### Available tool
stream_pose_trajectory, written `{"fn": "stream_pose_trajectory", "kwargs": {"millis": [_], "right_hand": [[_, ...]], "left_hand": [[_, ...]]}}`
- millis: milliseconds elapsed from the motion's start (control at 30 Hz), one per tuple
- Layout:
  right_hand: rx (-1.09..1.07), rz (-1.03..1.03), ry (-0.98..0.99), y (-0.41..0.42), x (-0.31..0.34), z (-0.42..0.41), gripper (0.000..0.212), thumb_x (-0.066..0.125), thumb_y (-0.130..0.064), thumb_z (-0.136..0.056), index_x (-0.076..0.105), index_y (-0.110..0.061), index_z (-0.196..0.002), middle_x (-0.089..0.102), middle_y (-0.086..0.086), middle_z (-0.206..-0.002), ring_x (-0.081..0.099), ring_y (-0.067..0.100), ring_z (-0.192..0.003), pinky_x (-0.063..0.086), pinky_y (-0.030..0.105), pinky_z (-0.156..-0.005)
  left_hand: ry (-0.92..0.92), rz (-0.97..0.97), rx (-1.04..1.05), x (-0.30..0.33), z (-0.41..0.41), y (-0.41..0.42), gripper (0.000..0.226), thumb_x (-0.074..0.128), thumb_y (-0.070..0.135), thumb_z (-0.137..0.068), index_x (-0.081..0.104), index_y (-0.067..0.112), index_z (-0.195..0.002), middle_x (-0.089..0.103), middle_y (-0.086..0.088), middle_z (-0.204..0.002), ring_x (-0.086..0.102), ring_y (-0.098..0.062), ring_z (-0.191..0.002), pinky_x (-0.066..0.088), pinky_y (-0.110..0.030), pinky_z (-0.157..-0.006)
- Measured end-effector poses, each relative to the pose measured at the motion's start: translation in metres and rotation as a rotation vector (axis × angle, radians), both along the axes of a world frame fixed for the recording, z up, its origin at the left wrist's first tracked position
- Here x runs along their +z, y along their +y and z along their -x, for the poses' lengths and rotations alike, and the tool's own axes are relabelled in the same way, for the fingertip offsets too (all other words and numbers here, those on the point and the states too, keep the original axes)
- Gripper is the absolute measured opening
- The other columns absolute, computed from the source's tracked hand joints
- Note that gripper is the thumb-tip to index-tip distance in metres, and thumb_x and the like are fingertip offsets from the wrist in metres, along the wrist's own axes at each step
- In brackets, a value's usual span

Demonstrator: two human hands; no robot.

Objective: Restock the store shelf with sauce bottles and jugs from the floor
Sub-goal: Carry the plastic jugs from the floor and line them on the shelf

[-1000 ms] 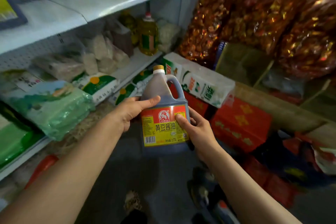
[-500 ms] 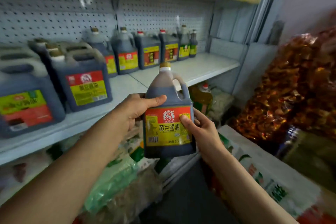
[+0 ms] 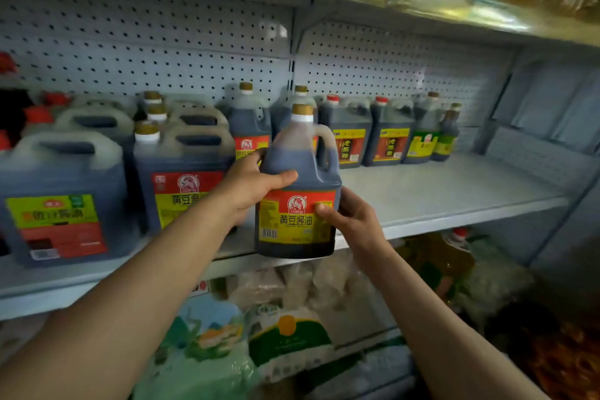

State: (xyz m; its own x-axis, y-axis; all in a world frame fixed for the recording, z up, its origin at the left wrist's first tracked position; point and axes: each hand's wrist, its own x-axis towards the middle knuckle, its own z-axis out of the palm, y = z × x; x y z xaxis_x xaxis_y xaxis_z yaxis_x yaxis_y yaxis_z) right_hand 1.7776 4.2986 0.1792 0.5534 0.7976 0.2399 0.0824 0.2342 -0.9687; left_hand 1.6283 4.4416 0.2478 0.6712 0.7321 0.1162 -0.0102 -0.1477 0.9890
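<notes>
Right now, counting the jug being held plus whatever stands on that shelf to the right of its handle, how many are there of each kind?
Held soy sauce jug, red-and-yellow label: 1
Red-capped jugs, yellow-and-brown labels: 2
Green-label bottles: 2
Total: 5

Sauce jug (image 3: 297,192) btwn both hands
</notes>
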Motion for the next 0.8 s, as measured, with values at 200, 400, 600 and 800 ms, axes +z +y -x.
{"fn": "stream_pose_trajectory", "kwargs": {"millis": [200, 400, 600, 800], "right_hand": [[0.116, 0.032, -0.049, 0.050, -0.017, -0.062, 0.056, 0.076, -0.011, -0.085, 0.058, -0.011, -0.138, 0.072, 0.008, -0.125, 0.067, 0.028, -0.119, 0.057, 0.040, -0.095], [0.190, 0.035, -0.092, 0.108, -0.025, -0.093, 0.068, 0.078, -0.018, -0.081, 0.052, -0.012, -0.143, 0.069, 0.007, -0.130, 0.065, 0.024, -0.121, 0.055, 0.046, -0.101], [0.227, 0.032, -0.109, 0.168, -0.035, -0.110, 0.071, 0.082, -0.011, -0.082, 0.051, -0.022, -0.145, 0.070, 0.006, -0.129, 0.067, 0.023, -0.118, 0.055, 0.050, -0.100], [0.256, 0.017, -0.132, 0.202, -0.041, -0.120, 0.075, 0.084, -0.013, -0.082, 0.048, -0.022, -0.148, 0.068, 0.003, -0.132, 0.066, 0.021, -0.120, 0.053, 0.050, -0.103]], "left_hand": [[-0.031, -0.051, 0.154, -0.023, -0.047, 0.024, 0.059, 0.080, 0.013, -0.082, 0.049, 0.031, -0.128, 0.065, 0.009, -0.109, 0.064, -0.008, -0.096, 0.053, -0.023, -0.075], [-0.053, -0.119, 0.323, -0.032, -0.074, 0.054, 0.072, 0.074, 0.012, -0.087, 0.040, 0.023, -0.149, 0.060, 0.002, -0.130, 0.061, -0.013, -0.110, 0.053, -0.024, -0.083], [-0.031, -0.196, 0.488, -0.038, -0.092, 0.085, 0.074, 0.067, 0.011, -0.092, 0.030, 0.028, -0.154, 0.052, 0.005, -0.138, 0.053, -0.013, -0.122, 0.046, -0.029, -0.095], [-0.017, -0.208, 0.582, -0.045, -0.103, 0.105, 0.073, 0.064, 0.014, -0.094, 0.026, 0.030, -0.155, 0.048, 0.000, -0.147, 0.052, -0.017, -0.127, 0.049, -0.032, -0.096]]}}
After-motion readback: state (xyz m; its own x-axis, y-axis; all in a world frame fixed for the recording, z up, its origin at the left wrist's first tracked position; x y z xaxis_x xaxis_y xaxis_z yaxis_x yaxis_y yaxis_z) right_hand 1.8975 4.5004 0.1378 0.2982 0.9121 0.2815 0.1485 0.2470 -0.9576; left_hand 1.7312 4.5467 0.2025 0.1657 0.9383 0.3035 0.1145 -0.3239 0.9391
